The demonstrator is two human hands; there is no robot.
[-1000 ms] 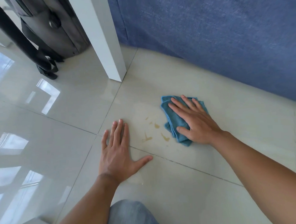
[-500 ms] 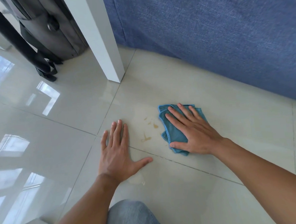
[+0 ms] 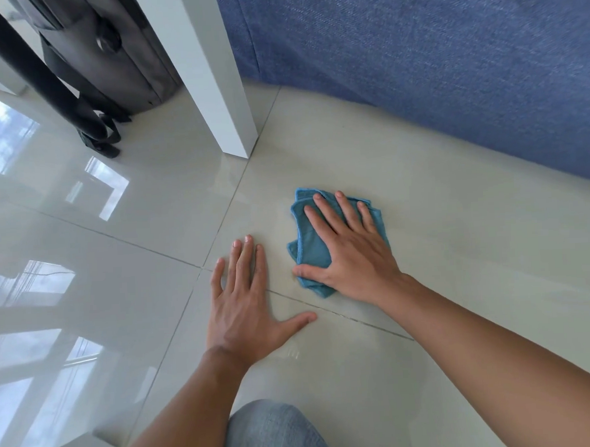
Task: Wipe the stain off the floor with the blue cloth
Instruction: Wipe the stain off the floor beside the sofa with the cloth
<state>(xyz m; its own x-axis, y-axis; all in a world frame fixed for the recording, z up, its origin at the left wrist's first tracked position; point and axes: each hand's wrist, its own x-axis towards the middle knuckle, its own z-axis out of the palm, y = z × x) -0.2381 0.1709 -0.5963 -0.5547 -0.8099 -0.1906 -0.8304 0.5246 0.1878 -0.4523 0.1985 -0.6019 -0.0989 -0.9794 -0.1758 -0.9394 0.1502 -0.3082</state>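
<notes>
I press the right hand (image 3: 351,251) flat, fingers spread, on the folded blue cloth (image 3: 310,248) to load it against the floor (image 3: 459,249). No stain shows; I judge it lies beneath. The left hand (image 3: 245,308) lies flat, splayed, bracing me.

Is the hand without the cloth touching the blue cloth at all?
Apart. The head view shows the left hand flat on the floor, with a strip of bare tile between its fingers and the blue cloth under the right hand.
</notes>
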